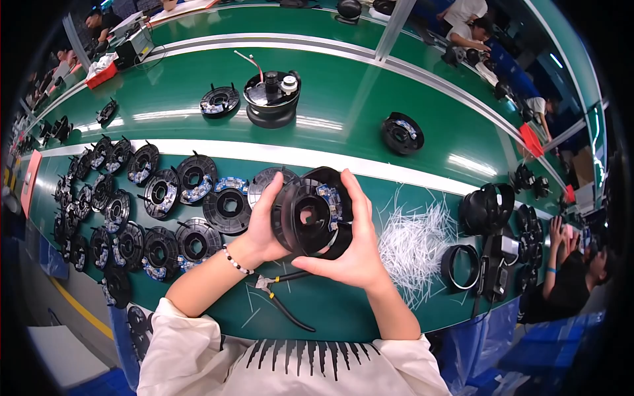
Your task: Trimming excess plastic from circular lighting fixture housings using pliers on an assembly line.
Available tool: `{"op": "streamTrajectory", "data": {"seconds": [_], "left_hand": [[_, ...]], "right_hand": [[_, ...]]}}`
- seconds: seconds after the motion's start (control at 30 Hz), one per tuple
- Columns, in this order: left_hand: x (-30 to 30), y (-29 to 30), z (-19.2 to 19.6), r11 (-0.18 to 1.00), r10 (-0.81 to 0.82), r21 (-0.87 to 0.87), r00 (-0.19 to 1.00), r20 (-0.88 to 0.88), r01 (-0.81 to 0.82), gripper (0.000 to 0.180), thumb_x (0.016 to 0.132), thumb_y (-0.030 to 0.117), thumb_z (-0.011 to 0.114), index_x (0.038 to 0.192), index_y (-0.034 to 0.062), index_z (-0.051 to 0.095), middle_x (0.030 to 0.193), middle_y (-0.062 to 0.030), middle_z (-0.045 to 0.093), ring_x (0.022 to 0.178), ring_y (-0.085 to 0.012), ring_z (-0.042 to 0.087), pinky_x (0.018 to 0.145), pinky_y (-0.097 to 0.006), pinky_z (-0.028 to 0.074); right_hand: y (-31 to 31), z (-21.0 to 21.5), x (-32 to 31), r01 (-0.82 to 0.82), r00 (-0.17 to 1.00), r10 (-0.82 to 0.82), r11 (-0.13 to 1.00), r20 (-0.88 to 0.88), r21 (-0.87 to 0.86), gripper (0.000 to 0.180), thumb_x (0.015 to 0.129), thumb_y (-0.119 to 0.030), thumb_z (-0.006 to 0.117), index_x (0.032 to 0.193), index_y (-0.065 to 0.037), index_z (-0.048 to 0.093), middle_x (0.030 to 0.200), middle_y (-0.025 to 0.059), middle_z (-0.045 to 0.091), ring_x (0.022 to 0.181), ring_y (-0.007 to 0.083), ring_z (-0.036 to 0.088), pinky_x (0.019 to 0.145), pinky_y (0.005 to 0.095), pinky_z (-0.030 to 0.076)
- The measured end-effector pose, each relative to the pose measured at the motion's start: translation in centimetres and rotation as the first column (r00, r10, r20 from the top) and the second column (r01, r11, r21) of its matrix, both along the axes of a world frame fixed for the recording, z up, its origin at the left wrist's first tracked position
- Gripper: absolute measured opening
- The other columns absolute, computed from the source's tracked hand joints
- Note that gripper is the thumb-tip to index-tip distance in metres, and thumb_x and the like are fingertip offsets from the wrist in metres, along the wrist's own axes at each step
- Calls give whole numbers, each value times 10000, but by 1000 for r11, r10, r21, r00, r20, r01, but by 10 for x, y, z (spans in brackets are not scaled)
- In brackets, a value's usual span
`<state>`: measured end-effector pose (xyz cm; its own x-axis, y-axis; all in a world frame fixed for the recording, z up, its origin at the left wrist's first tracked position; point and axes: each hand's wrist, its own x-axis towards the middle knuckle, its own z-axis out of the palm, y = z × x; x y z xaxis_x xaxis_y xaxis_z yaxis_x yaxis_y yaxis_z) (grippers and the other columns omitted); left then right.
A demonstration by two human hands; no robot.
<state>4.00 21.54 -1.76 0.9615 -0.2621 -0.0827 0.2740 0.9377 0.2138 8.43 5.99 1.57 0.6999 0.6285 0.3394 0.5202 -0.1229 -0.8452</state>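
Black round housing (pixel 310 212) is hovering just above the green counter (pixel 370 132), both hands cradling it for inspection. Left hand (pixel 264 224) is cupping its left rim, fingers wrapped; right hand (pixel 356 244) is gripping its right side. Cutters (pixel 281 294) are lying just below the housing, probably wanted next.

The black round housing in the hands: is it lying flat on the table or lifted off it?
Lifted: both hands, left and right, hold the black round housing tilted above the table.
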Motion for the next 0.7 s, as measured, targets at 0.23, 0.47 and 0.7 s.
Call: {"op": "streamTrajectory", "data": {"seconds": [0.23,0.47,0.7], "left_hand": [[-4,-17,2,909,240,346,971,22,-232,580,841,510,337,1213,76,435,1129,-131,520,1006,-253,529,823,-447,463],[-10,-13,-3,972,188,125,976,109,-201,532,857,461,324,1176,59,463,1099,-109,539,967,-231,543,830,-390,461],[-8,-13,1,881,290,385,957,18,-274,543,861,489,302,1113,60,518,1025,-115,576,941,-223,568,839,-371,461]], "right_hand": [[3,3,-7,73,989,-58,992,139,-106,1079,485,-280,825,1322,7,207,1337,221,254,1236,322,290,1014,405,257],[7,5,-15,68,986,-47,990,158,-127,1060,488,-300,815,1318,-10,224,1351,243,209,1237,369,246,1003,445,237],[5,5,-13,40,994,-27,992,107,-121,1041,546,-287,799,1319,34,179,1339,267,205,1216,402,248,978,464,263]]}}
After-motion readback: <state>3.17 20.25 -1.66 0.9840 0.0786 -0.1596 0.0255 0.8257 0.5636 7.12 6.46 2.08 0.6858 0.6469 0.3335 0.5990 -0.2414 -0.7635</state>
